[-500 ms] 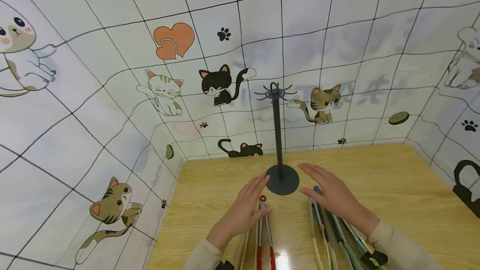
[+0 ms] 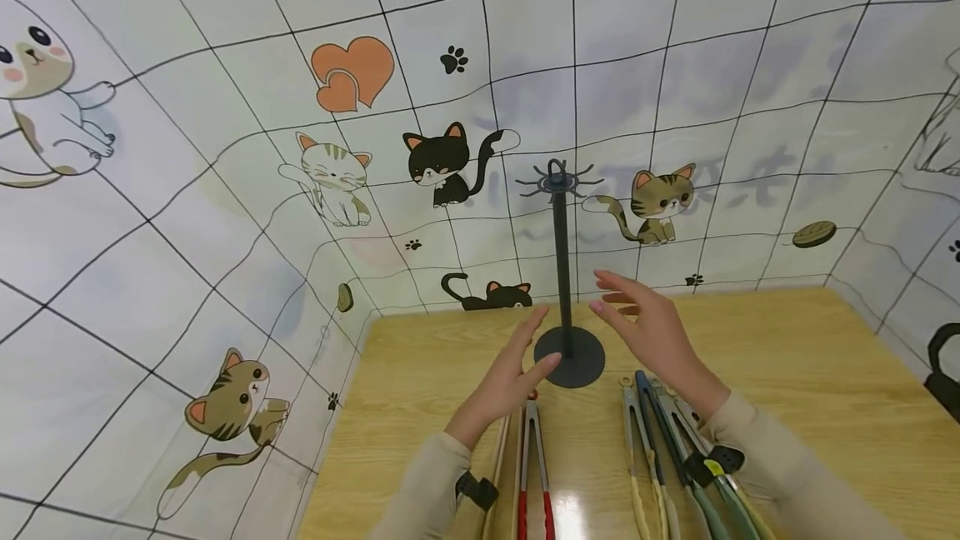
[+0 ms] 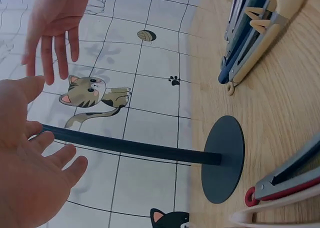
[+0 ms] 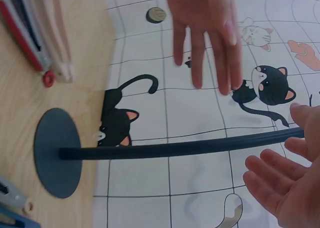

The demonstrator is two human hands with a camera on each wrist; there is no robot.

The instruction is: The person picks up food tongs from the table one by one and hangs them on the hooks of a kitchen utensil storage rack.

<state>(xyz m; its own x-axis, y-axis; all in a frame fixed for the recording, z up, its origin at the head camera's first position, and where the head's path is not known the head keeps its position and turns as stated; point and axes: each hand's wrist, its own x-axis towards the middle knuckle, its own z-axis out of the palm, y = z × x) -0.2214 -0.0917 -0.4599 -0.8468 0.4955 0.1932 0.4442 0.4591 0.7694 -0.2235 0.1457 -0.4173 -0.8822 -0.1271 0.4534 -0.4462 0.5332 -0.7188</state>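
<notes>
A dark grey stand (image 2: 562, 273) rises from a round flat base (image 2: 583, 375), with a ring of thin hooks (image 2: 558, 182) at its top. My left hand (image 2: 504, 380) is in the air on the stand's left, fingers extended and thumb apart. On the other side, my right hand (image 2: 662, 342) is raised with its fingers loosely bent. Neither hand holds anything. In the left wrist view, the upright pole (image 3: 125, 146) passes behind the left fingertips. The right wrist view shows the pole (image 4: 175, 149) running between the two hands.
Below my left hand lie red-handled tongs (image 2: 549, 513) and cream-coloured tongs (image 2: 497, 473). Several tongs lie under the right forearm, including cream-handled tongs (image 2: 637, 507) and green-handled ones (image 2: 738, 507). Behind the wooden table (image 2: 780, 357) hangs a cat-patterned wall covering (image 2: 517, 90).
Both hands have risen from over the tongs, the right one higher beside the pole. The left hand has moved slightly right, and the thumbs have come up. The head view has shifted a little.
</notes>
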